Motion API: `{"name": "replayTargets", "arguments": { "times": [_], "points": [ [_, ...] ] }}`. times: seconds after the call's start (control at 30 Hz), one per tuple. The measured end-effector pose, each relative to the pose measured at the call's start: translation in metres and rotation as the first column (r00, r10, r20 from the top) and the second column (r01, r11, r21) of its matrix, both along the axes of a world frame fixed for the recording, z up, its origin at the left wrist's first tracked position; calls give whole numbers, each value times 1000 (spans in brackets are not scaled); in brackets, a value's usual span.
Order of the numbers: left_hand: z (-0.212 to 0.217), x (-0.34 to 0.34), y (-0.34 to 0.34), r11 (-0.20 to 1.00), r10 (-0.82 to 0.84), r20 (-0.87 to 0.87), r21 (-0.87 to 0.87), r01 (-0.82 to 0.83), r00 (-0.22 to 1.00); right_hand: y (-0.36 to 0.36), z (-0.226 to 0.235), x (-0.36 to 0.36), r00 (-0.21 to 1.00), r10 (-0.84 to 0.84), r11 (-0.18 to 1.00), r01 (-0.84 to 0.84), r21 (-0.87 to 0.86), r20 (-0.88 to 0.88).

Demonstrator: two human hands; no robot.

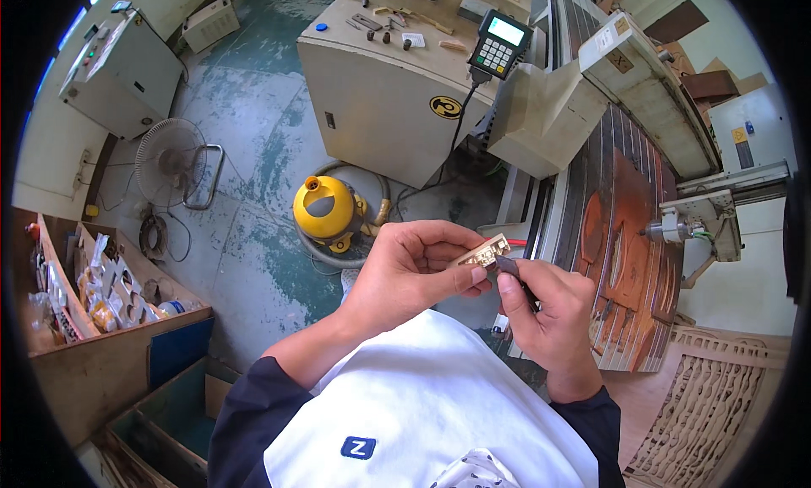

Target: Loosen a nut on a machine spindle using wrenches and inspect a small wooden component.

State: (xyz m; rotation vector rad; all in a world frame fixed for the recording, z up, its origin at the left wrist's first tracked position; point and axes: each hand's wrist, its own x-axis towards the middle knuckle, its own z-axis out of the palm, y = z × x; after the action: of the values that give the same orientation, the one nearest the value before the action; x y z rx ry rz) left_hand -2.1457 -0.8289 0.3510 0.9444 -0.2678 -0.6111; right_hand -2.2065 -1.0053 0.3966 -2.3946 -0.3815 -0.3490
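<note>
My left hand [407, 267] pinches a small carved piece of pale wood [487, 252] between thumb and fingers, with its relief side turned up. From the right, my right hand [549, 309] grips a dark brown strip [508, 268], its end touching or very close to the carving's near edge. Whether that strip is a tool or folded abrasive, I cannot tell, since my fingers cover most of it. Both hands are held in front of my white apron [431, 387], above the floor.
A yellow vacuum cleaner [325, 209] stands on the floor beyond my hands. Behind it is a machine cabinet [380, 108] with a handheld keypad controller [498, 45]. A carving machine bed [629, 235] with reddish boards lies right. A fan [171, 161] and wooden bin [110, 336] are left.
</note>
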Motion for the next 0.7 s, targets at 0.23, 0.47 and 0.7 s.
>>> {"name": "replayTargets", "arguments": {
  "times": [0.23, 0.47, 0.7],
  "points": [
    [3, -3, 3, 994, 4, 127, 104, -17, 992, 10, 4, -2, 999, -18, 994, 22, -104, 39],
    [2, -2, 2, 972, 59, 252, 207, -114, 966, 13, -1, 0, 996, -56, 991, 64, -114, 66],
    [1, 1, 0, 935, 161, 450, 216, -282, 878, 18, 0, 1, 994, -86, 988, 94, -126, 69]
  ]
}}
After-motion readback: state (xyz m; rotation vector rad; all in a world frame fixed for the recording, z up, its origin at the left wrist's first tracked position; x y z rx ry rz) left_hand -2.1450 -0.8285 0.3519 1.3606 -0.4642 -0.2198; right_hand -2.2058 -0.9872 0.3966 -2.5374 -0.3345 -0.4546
